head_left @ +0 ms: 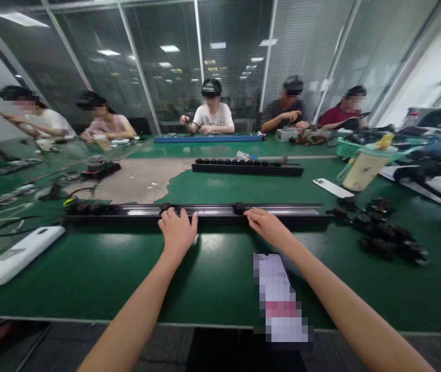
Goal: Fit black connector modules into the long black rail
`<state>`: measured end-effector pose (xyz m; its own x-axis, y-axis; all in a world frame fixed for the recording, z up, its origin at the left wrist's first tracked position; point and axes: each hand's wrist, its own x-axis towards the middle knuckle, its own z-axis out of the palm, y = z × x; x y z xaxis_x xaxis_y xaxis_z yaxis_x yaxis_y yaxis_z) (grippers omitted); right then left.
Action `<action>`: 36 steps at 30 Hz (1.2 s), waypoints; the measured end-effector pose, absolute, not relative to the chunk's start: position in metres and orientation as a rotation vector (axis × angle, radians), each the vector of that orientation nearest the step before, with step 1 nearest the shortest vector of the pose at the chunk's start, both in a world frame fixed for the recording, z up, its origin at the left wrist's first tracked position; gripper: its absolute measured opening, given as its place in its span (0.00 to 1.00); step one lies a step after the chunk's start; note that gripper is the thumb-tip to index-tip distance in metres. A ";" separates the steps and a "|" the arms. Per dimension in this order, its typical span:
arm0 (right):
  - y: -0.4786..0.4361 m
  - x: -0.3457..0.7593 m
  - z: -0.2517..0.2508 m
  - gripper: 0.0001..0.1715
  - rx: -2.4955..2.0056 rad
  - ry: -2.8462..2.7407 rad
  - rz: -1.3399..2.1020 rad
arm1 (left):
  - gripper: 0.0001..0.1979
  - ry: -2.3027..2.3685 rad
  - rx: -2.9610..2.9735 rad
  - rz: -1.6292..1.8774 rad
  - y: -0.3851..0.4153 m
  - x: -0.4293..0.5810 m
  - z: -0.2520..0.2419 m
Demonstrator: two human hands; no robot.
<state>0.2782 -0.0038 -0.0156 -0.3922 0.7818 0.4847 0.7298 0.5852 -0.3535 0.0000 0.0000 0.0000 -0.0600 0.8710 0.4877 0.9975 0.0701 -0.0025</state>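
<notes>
Since the left block point(165, 207) and the right block point(239, 207) share one long black rail point(218, 220), treat them as two separate contacts. Left hand point(178, 230): fingers down over its block, thumb standing off to the side; can't tell if anything is pinched, the fingers hide it. Right hand point(269, 225): thumb and index nearly together, narrow, tips at the right side of its block; touch or firm hold, can't tell.

Rail lies crosswise on the green table point(212, 279) in front of the person, bright strip point(217, 209) showing between the blocks. Black pieces point(88, 208) crowd its left end.

Doing it well, my take: push square to the seat, so neither block tilts. Let the left hand steady the rail while the right does fine nudging (that smooth tabletop probably lets it skate). Fingertips low on the block sides; a high grip would likely rock it. Check each block is square to the rail's edges before release. The row on the second rail point(247, 169) might work as a spacing reference, if it's the same part; too small to confirm. Mind the phone point(278, 289) beside the right forearm.
</notes>
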 end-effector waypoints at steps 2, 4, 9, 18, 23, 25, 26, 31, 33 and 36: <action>-0.005 0.278 -0.015 0.19 -1.200 -2.191 0.113 | 0.29 -1.998 -1.866 -0.483 -0.002 0.000 0.001; -0.005 0.278 -0.015 0.19 -1.207 -2.186 0.118 | 0.29 -2.004 -1.871 -0.484 -0.003 0.000 0.002; -0.007 0.279 -0.011 0.19 -1.236 -2.186 0.127 | 0.29 -2.016 -1.877 -0.488 -0.002 0.000 0.003; -0.008 0.280 -0.010 0.19 -1.255 -2.190 0.134 | 0.29 -2.011 -1.882 -0.474 -0.002 0.000 0.004; -0.008 0.280 -0.010 0.19 -1.255 -2.189 0.125 | 0.29 -2.014 -1.882 -0.477 -0.002 0.001 0.003; -0.008 0.280 -0.010 0.19 -1.245 -2.187 0.121 | 0.29 -2.006 -1.875 -0.476 -0.002 0.001 0.002; -0.008 0.280 -0.010 0.19 -1.240 -2.186 0.119 | 0.29 -2.002 -1.873 -0.475 -0.002 0.001 0.002; -0.008 0.280 -0.011 0.19 -1.238 -2.177 0.129 | 0.29 -1.999 -1.861 -0.468 -0.002 0.001 0.002; -0.008 0.280 -0.010 0.18 -1.230 -2.160 0.153 | 0.29 -1.999 -1.860 -0.465 -0.002 0.001 0.003; -0.010 0.282 -0.009 0.17 -1.183 -2.101 0.215 | 0.29 -1.991 -1.859 -0.465 -0.002 0.001 0.003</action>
